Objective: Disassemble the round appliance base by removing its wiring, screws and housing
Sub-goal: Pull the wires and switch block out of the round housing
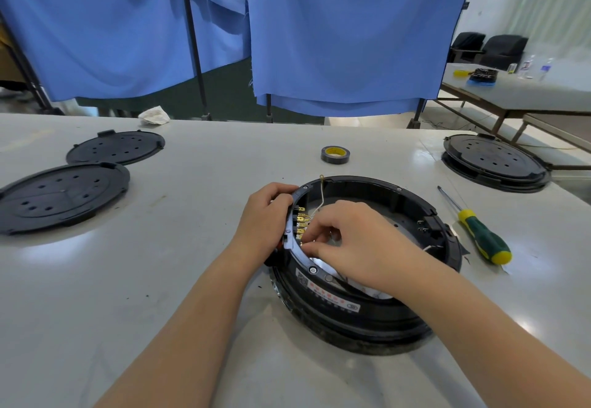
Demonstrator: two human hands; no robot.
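1. The right hand (348, 241) reaches into the round appliance base (367, 267) with fingers curled, the fingertips pinching at something small beside the brass terminals (301, 225) on the inner wall at nine o'clock; probably a wire connector, though the fingers hide it.
2. The left hand (265, 219) grips the outside of the rim at that same nine o'clock spot, fingers wrapped over the edge, seemingly to brace the base against the pull.
3. A thin white wire (321, 196) runs up from the terminals to the rim at about eleven o'clock, its end lug hooked there, so the wiring is not yet out.
4. The base sits on the white table (160, 279) just ahead of the person, its cover already off and screws still showing along the rim.
5. A green-and-yellow screwdriver (476, 231) lies at three o'clock of the base, near at hand for the screws.
6. A tape roll (335, 153) stands at twelve o'clock; two black covers (64, 196) lie at ten o'clock, and another base (495, 161) at two.
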